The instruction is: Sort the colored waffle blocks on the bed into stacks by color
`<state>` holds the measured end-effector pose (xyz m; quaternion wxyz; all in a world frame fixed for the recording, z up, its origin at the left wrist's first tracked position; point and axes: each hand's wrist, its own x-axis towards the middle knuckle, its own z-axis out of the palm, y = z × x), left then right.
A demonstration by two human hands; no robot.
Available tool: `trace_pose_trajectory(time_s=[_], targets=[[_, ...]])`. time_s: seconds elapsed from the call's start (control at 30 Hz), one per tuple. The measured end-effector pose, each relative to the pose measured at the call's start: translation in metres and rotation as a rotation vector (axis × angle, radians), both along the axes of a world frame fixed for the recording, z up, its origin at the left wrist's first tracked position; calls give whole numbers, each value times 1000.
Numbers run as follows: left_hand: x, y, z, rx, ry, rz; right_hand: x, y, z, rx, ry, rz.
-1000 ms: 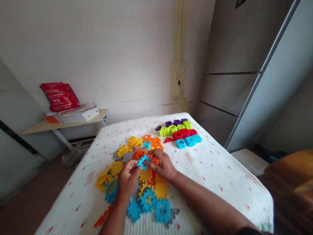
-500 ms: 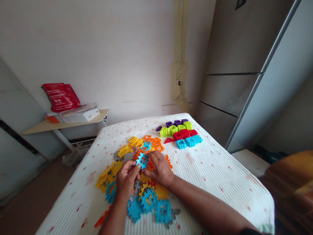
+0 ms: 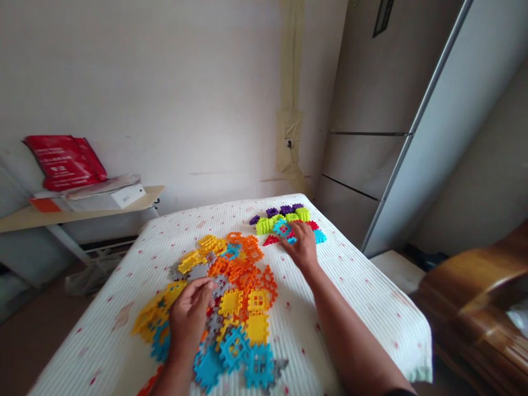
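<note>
My right hand [image 3: 302,246] grips a light-blue interlocking plastic tile [image 3: 282,227] with a windowed middle. It holds the tile over the sorted rows at the table's far right, hiding part of the red and blue pieces there. My left hand [image 3: 191,308] hovers by the mixed pile, its fingers curled in toward the thumb and no piece visible in them. Around it lie yellow tiles [image 3: 230,303], orange pieces [image 3: 237,269], grey pieces [image 3: 198,270] and blue tiles [image 3: 259,367], loosely overlapping.
Purple pieces [image 3: 272,212] and lime-green pieces [image 3: 264,225] form rows at the far right of the cloth-covered table [image 3: 350,313]. To the left, a side shelf [image 3: 153,196] bears a white box [image 3: 124,197] and a red bag [image 3: 61,162]. A tall refrigerator [image 3: 367,148] stands behind right.
My right hand has carried the blue tile from the mixed pile to the sorted rows. My left hand has let go of it and stays by the pile. The view has turned slightly right.
</note>
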<state>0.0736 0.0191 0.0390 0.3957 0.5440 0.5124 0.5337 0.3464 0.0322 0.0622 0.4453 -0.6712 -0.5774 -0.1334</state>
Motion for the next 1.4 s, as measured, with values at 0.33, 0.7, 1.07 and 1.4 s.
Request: trace_pose_trajectory(time_s=[0.33, 0.7, 1.07, 1.4], targets=[[-2, 4, -5, 42, 25, 37, 55, -3, -11, -433, 42, -405], [-5, 6, -9, 136, 138, 105, 55, 0, -21, -557, 18, -440], [-13, 7, -3, 267, 978, 93, 43, 5, -19, -151, -65, -204], [-17, 4, -9, 159, 1155, 79, -5, 8, -24, -273, -169, 323]])
